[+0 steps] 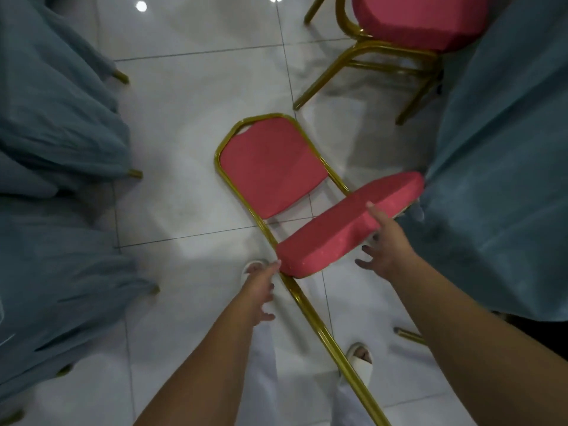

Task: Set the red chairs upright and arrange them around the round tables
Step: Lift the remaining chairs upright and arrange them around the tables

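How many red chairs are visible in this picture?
2. The fallen chair lies on the floor at the centre; the standing chair is at top right, beside the blue cloth. More may be hidden under the cloths.

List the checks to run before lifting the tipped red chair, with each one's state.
1. Left hand grips tipped chair: not ok, fingertips only reach the corner of the seat.
2. Right hand grips seat: not ok, fingers spread open at its edge.
3. Slipper clear of gold leg: cannot tell, they sit close.
4. Upright chair apart: ok.
5. Tablecloth free of seat: cannot tell, they meet.
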Action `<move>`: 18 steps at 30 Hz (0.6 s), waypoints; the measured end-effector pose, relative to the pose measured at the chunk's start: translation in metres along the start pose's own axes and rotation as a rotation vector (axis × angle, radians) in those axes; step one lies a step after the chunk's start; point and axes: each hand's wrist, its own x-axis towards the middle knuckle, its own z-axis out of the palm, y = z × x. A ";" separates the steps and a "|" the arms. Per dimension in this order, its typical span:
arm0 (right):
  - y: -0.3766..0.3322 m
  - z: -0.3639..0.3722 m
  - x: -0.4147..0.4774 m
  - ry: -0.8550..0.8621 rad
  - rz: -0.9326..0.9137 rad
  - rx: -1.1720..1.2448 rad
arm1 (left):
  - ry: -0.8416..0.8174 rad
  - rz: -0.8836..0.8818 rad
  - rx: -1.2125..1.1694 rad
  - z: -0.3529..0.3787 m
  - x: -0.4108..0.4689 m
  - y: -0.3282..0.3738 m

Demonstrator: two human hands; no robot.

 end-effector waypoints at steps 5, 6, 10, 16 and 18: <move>-0.005 0.011 0.051 0.056 0.063 0.100 | -0.117 -0.064 -0.438 0.030 0.069 -0.005; -0.004 0.013 0.058 0.053 0.061 0.109 | -0.125 -0.073 -0.500 0.033 0.080 -0.002; -0.001 0.019 0.072 0.041 0.024 0.243 | -0.109 -0.128 -0.483 0.041 0.106 0.007; -0.020 0.034 0.070 0.033 -0.040 0.288 | 0.042 -0.022 -0.621 0.050 0.094 0.029; -0.036 0.055 0.068 0.038 -0.066 0.300 | 0.050 0.035 -0.635 0.043 0.087 0.050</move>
